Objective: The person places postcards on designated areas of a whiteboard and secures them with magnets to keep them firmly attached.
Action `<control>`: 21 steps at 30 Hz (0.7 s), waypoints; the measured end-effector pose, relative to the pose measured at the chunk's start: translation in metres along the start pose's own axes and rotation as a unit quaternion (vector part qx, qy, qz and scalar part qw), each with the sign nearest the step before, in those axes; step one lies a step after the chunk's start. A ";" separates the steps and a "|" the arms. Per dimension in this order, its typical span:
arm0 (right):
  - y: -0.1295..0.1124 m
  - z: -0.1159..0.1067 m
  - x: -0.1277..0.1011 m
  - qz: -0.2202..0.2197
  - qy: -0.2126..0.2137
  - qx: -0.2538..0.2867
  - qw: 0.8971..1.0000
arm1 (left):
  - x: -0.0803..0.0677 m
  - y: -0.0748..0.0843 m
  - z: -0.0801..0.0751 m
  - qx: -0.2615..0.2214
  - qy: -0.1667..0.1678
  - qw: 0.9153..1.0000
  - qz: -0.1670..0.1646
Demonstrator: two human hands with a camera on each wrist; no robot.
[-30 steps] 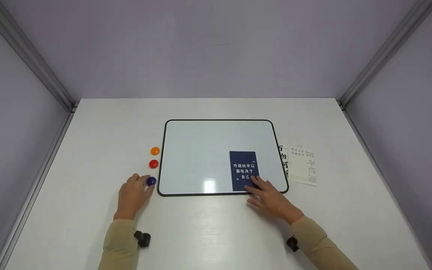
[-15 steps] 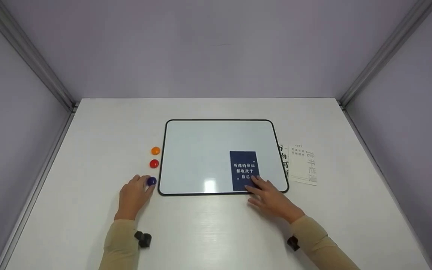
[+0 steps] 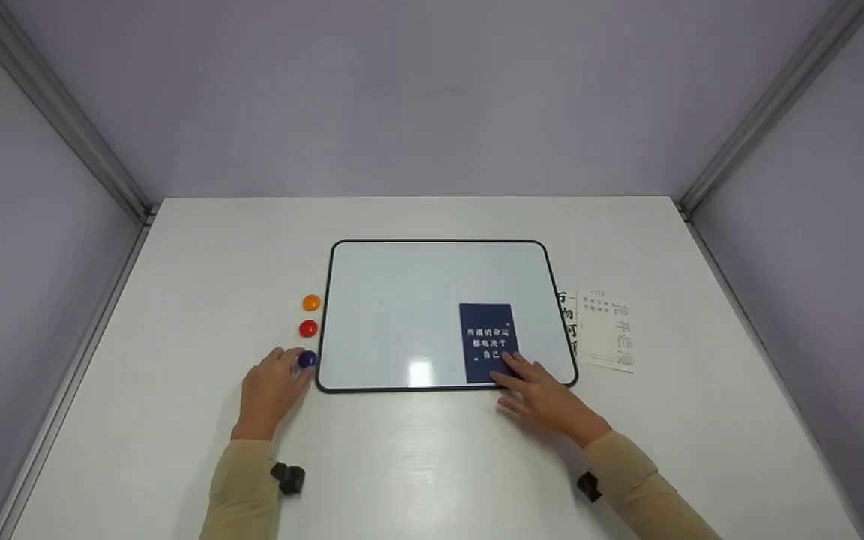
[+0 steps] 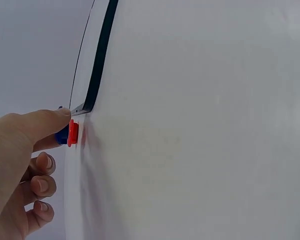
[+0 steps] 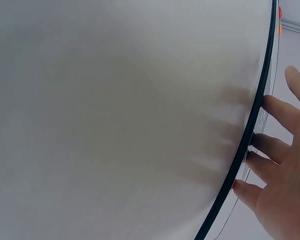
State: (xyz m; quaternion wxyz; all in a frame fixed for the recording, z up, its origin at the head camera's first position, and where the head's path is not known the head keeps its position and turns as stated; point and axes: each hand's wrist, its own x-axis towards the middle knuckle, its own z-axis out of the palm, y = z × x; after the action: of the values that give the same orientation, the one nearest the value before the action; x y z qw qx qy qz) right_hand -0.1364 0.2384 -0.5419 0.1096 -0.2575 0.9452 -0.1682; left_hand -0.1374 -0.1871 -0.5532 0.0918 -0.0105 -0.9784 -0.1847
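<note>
A dark blue round magnet (image 3: 307, 359) is pinched between the thumb and forefinger of my left hand (image 3: 268, 392), just off the lower left side of a black-framed whiteboard (image 3: 394, 300). In the left wrist view the same blue magnet (image 4: 62, 135) shows at the fingertips, its far side hidden by the thumb, with a red magnet (image 4: 73, 133) behind it. My right hand (image 3: 547, 395) rests with spread, fairly straight fingers on the lower right corner of a navy card (image 3: 486, 330) with white lettering. That card lies flat on the board, near its bottom edge.
Above the blue magnet, a red magnet (image 3: 308, 328) and an orange magnet (image 3: 311, 302) line the board's left side. Cream cards (image 3: 604, 330) with dark writing lie at the board's right, one partly under its frame. Walls enclose the white table (image 3: 417, 465) behind and on both sides.
My left hand has shifted slightly to the right with the blue magnet, closer to the whiteboard's frame. The right hand and the navy card have stayed in place.
</note>
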 end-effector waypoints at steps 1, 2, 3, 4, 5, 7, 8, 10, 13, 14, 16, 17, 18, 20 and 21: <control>0.000 0.000 0.000 -0.004 0.001 -0.002 1.000 | 0.000 0.000 0.000 -0.002 0.000 1.000 -0.001; 0.001 0.001 0.000 -0.006 0.002 -0.004 1.000 | 0.000 0.000 0.000 -0.002 0.000 1.000 -0.002; 0.001 0.001 0.000 -0.007 0.002 -0.004 1.000 | 0.000 0.001 0.000 -0.003 -0.002 1.000 -0.003; 0.000 0.001 0.001 -0.006 0.001 -0.003 1.000 | 0.001 0.001 0.000 -0.004 -0.004 1.000 -0.005; 0.000 0.001 0.001 -0.004 0.000 -0.002 1.000 | 0.001 0.002 0.000 -0.006 -0.005 1.000 -0.006; 0.001 0.001 0.001 -0.005 0.000 -0.001 1.000 | 0.002 0.004 -0.001 -0.010 -0.008 1.000 -0.008; 0.000 0.000 0.001 -0.002 -0.001 -0.001 1.000 | 0.002 0.006 -0.001 -0.012 -0.008 1.000 -0.007; 0.001 0.000 0.002 -0.003 0.000 -0.002 1.000 | 0.002 0.009 -0.002 -0.016 -0.006 1.000 -0.006; 0.000 -0.001 0.002 -0.007 0.001 -0.002 1.000 | 0.003 0.013 -0.003 -0.021 0.000 1.000 -0.002; 0.000 -0.001 0.002 -0.008 0.002 -0.003 1.000 | 0.003 0.015 -0.003 -0.022 0.001 1.000 -0.001; -0.001 -0.002 0.003 -0.010 0.003 -0.004 1.000 | 0.003 0.018 -0.003 -0.023 0.002 1.000 -0.002; -0.001 -0.002 0.003 -0.011 0.004 -0.006 1.000 | 0.003 0.019 -0.003 -0.022 0.002 1.000 -0.002; -0.001 -0.002 0.003 -0.011 0.004 -0.009 1.000 | 0.003 0.021 -0.004 -0.022 0.003 1.000 -0.002; 0.000 -0.001 0.003 -0.013 0.006 -0.013 1.000 | 0.003 0.023 -0.004 -0.021 0.002 1.000 -0.002; 0.000 -0.001 0.003 -0.013 0.007 -0.013 1.000 | 0.003 0.024 -0.003 -0.020 0.002 1.000 -0.001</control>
State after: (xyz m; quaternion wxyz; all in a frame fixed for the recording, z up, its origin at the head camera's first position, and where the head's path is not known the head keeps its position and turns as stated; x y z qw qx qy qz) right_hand -0.1389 0.2371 -0.5409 0.0979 -0.2701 0.9445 -0.1590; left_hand -0.1386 -0.1656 -0.5409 0.0938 -0.0109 -0.9743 -0.2047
